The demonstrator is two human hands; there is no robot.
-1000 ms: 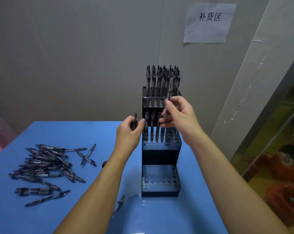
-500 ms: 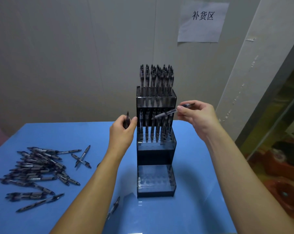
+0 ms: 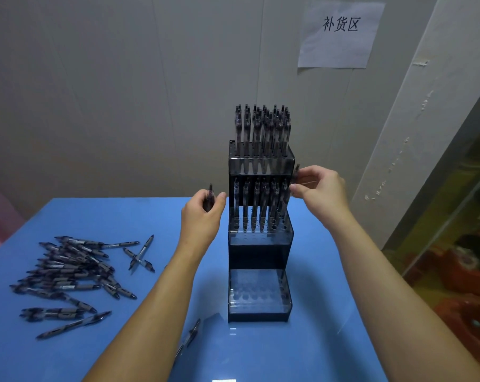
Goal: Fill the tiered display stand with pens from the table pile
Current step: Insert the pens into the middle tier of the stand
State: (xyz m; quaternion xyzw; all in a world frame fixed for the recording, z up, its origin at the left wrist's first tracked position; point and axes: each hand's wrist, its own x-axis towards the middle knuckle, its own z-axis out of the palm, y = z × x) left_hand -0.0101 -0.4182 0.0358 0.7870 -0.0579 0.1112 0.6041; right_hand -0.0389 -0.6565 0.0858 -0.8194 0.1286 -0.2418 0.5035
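Note:
A black three-tier display stand (image 3: 259, 255) stands mid-table. Its top tier is packed with upright pens (image 3: 262, 128), the middle tier holds a row of pens (image 3: 256, 205), and the bottom tier (image 3: 258, 296) shows bare holes. My left hand (image 3: 203, 213) is beside the stand's left side, closed around a dark pen (image 3: 209, 195) held upright. My right hand (image 3: 320, 190) is at the stand's right edge by the middle tier, pinching another pen (image 3: 296, 175), mostly hidden by my fingers. The pen pile (image 3: 70, 271) lies on the table's left.
The blue table (image 3: 302, 340) meets a grey wall with a paper sign (image 3: 339, 34). One loose pen (image 3: 189, 337) lies near my left forearm; two crossed pens (image 3: 140, 255) sit beside the pile. The table's right edge drops off to a cluttered floor.
My right hand turned its pen from lying across the stand's front to nearly upright at the stand's right edge. My left hand stayed beside the stand with its pen.

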